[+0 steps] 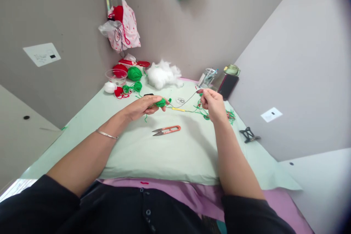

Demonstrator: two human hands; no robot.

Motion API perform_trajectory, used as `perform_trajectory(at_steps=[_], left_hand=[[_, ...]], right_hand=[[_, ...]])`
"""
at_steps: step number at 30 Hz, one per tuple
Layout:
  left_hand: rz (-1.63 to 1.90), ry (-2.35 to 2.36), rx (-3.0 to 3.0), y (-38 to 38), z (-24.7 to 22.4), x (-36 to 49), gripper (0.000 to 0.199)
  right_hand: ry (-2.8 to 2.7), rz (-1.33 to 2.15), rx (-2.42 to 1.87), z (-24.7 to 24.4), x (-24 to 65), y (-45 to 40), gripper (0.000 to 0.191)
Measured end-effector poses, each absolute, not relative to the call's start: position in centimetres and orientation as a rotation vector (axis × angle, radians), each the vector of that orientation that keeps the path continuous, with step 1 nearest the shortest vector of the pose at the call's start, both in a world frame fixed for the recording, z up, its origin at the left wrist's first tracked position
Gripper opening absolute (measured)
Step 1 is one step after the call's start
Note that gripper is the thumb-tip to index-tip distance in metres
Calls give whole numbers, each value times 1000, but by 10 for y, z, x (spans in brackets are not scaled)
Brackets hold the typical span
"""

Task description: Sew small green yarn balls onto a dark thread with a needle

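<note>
My left hand [145,107] is closed around a small green crocheted piece [160,103], which shows between its fingers. From that piece a thin dark thread [189,99] sags and then rises to my right hand [212,103], whose fingertips pinch it. A yellow crochet hook [178,109] lies just right of my left hand, beside a strand of green yarn. Orange-handled thread snips [166,130] rest on the pale green cloth [164,157] below my hands, blades pointing left.
White stuffing [163,74] sits at the back, with a green yarn ball [134,74] and clear tub [116,76] left of it. At the back right are a cup of tools [208,78] and a phone [228,86]. A black stand [249,135] lies at right.
</note>
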State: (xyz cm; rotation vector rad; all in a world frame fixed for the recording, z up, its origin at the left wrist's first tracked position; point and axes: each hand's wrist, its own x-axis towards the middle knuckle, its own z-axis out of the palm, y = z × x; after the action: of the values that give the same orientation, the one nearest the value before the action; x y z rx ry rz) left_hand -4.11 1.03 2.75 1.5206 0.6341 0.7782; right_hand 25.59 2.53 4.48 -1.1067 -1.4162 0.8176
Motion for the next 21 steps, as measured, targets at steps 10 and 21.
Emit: perform_trajectory(at_steps=[10,21], left_hand=[[804,648,1521,7,26,-36,32],[757,635,1533,2,26,-28,32]], right_hand=[[-1811,489,-1383,42,224,6,25],[-1868,1039,-1003,32,173,-20,22]])
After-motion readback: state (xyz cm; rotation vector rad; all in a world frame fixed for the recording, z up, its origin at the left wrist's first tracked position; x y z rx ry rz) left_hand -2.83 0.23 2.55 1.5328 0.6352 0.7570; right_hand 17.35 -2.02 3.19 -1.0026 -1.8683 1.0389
